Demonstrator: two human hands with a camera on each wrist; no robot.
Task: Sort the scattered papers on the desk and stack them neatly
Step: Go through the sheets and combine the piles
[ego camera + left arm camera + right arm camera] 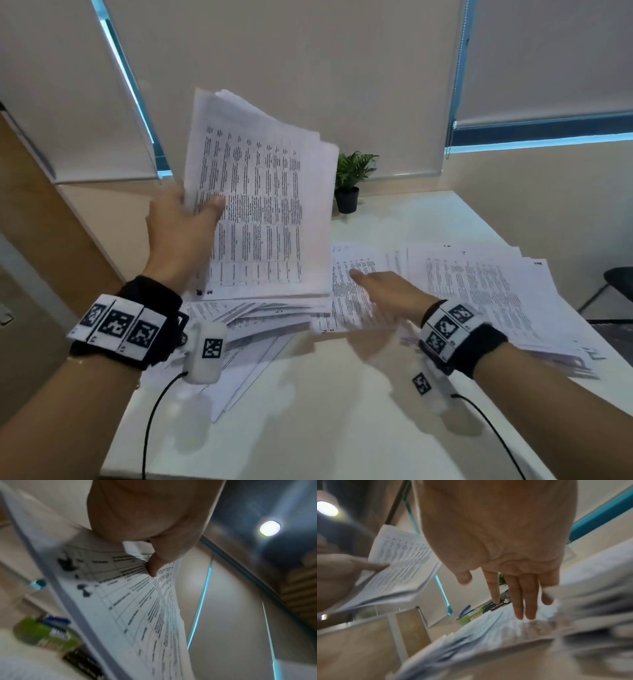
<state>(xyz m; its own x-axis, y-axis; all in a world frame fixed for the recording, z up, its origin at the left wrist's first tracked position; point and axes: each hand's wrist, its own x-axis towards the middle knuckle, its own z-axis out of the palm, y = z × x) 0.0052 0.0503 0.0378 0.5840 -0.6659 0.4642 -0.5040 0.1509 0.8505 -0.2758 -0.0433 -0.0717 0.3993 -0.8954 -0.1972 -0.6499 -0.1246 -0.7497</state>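
Gathering loose sheets into one sheaf

Head view: left hand (181, 222) pinches a raised, floppy sheaf (260, 205) at its edge; right hand (387, 291), fingers straight, reaches scattered papers (479, 291) toward the desk's (308, 411) right edge. Left wrist: thumb (154, 566) clamps printed pages. Right wrist: fingers (523, 601) extended over light, slippery sheets, probably best lifted by an edge.

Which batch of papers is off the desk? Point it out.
The bundle gripped upright in the left hand. The spread under the right hand and the pile at right both lie flat on the desk.
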